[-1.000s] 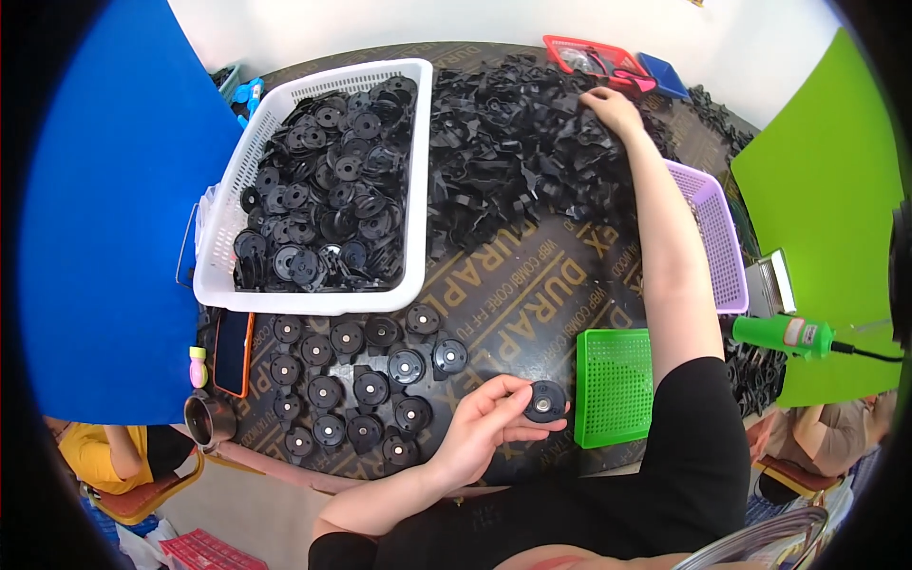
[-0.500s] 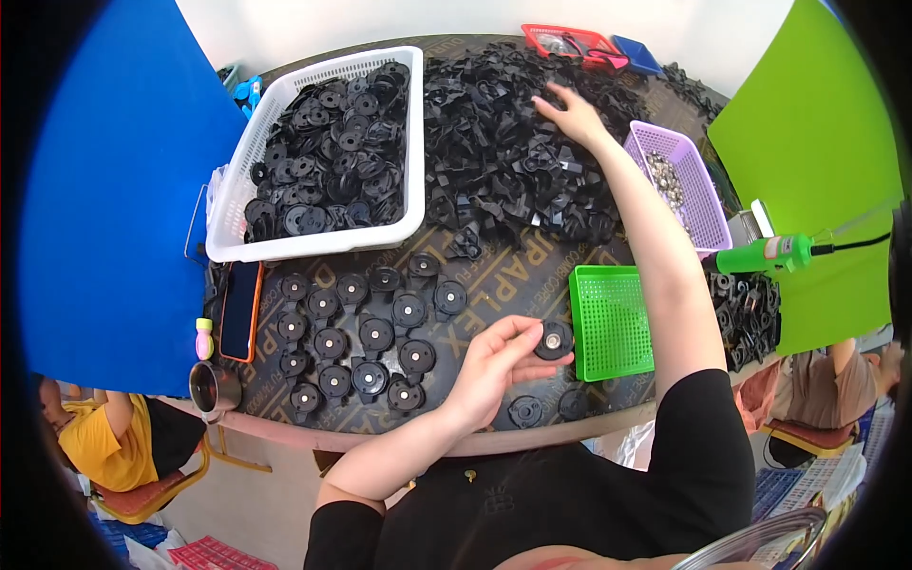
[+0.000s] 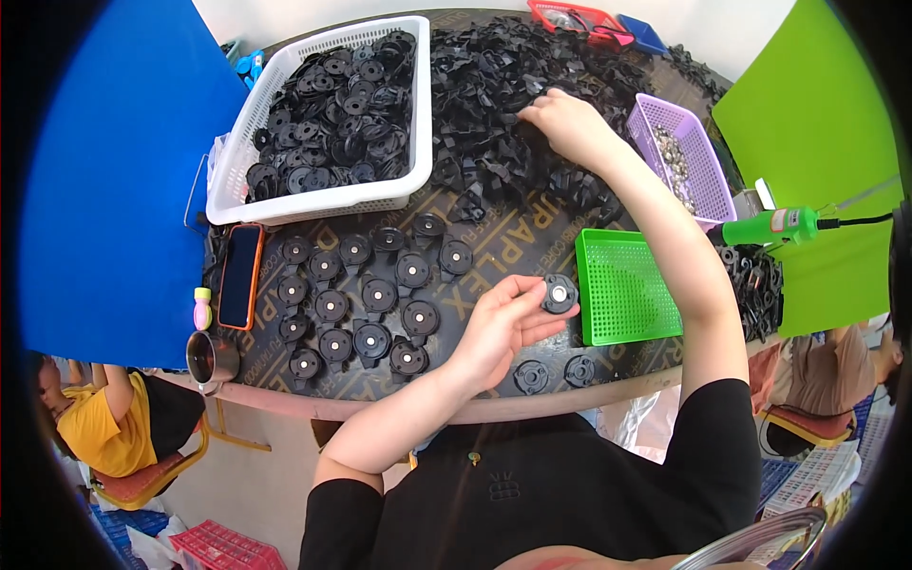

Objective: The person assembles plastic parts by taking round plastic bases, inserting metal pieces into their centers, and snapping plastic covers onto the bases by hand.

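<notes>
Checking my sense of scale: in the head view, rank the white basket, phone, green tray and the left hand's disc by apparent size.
1. White basket
2. Green tray
3. Phone
4. Disc in the left hand

The dark bench (image 3: pixel 646 362) (gold lettering ran across its surface) carried rows of round black parts (image 3: pixel 379 295) left of the left grip (image 3: pixel 502 331), two black discs (image 3: pixel 531 376) just nearer the wearer, and a green tray (image 3: pixel 622 285) to its right. A heap of black pieces (image 3: pixel 494 85) lay under the right grip (image 3: pixel 573 130), between a white basket (image 3: pixel 425 104) and a purple basket (image 3: pixel 712 180).
</notes>
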A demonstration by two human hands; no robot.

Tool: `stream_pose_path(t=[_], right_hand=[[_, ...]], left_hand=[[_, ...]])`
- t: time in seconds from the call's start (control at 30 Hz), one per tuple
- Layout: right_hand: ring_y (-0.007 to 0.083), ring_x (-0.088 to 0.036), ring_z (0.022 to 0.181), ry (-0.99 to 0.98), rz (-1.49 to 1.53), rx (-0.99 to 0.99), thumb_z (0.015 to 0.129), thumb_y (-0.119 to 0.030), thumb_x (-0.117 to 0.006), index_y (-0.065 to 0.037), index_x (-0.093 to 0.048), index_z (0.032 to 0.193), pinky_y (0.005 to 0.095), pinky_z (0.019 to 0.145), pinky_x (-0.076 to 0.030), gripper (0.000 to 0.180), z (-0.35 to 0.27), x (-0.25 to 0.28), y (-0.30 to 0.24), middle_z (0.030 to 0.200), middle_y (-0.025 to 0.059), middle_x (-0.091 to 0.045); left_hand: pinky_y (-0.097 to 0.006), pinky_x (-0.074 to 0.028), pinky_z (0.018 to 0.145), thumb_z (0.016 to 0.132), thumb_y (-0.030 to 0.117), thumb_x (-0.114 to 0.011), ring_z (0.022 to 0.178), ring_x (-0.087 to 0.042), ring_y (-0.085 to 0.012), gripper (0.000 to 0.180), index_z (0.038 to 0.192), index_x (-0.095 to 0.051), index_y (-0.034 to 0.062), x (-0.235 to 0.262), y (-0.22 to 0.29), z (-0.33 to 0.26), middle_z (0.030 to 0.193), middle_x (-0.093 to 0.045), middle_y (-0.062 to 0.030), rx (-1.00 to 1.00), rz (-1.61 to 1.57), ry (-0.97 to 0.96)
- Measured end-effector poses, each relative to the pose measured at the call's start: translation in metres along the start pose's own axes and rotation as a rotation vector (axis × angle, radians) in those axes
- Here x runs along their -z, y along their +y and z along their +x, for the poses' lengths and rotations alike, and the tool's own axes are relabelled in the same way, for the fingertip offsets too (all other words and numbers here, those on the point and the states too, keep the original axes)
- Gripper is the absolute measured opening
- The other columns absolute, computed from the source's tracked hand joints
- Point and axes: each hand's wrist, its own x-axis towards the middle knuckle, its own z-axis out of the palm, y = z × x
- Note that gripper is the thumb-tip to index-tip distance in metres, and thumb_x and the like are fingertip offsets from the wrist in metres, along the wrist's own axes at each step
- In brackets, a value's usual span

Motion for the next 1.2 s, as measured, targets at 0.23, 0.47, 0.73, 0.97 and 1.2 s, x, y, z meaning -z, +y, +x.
stream_pose_path(t=[0.23,0.47,0.73,0.97,1.2], right_hand=[[0.0142,-0.061,0.089,0.293,1.092,-0.397,0.074,0.002,-0.065,-0.005,-0.065,0.101,0.028,0.079,-0.05,0.028,-0.06,0.06,-0.055,0.097,0.0081,-0.065],[0.0206,-0.058,0.095,0.422,1.315,-0.354,0.073,0.007,-0.065,0.001,-0.063,0.09,0.03,0.08,-0.048,0.019,-0.142,0.038,-0.123,0.099,0.0107,-0.059],[0.021,-0.059,0.087,0.386,1.042,-0.342,0.072,0.007,-0.064,-0.006,-0.067,0.091,0.029,0.073,-0.048,0.023,-0.157,0.037,-0.127,0.094,0.0076,-0.06],[0.0236,-0.058,0.086,0.392,0.972,-0.295,0.071,0.005,-0.065,-0.008,-0.067,0.091,0.0313,0.075,-0.048,0.024,-0.164,0.029,-0.125,0.094,0.0062,-0.059],[0.0215,-0.06,0.095,0.502,0.646,-0.469,0.078,-0.006,-0.063,-0.008,-0.064,0.102,0.0336,0.085,-0.044,0.024,-0.152,0.054,-0.045,0.098,0.0073,-0.065]], left_hand=[[-0.035,-0.047,0.091,0.096,0.018,-0.04,0.11,-0.055,-0.0314,0.019,0.106,-0.046,0.0031,0.005,0.004,-0.004,0.114,-0.057,-0.0161,-0.06,-0.125,0.023],[-0.038,-0.046,0.093,0.096,0.016,-0.038,0.106,-0.057,-0.0276,0.017,0.104,-0.045,0.0026,0.001,0.002,-0.002,0.111,-0.056,-0.0126,-0.078,-0.177,0.023],[-0.038,-0.047,0.092,0.096,0.018,-0.039,0.1,-0.059,-0.0215,0.02,0.106,-0.046,0.0018,0.005,0.0,0.002,0.105,-0.057,-0.0097,-0.09,-0.111,0.0],[-0.037,-0.049,0.089,0.095,0.018,-0.044,0.097,-0.06,-0.0184,0.016,0.101,-0.048,0.0031,0.007,0.002,0.0,0.105,-0.058,-0.009,-0.062,-0.143,-0.006],[-0.02,-0.044,0.071,0.083,0.01,-0.063,0.077,-0.058,-0.0061,0.027,0.106,-0.056,-0.0027,-0.003,0.015,-0.016,0.094,-0.065,-0.0067,-0.091,0.513,-0.016]])
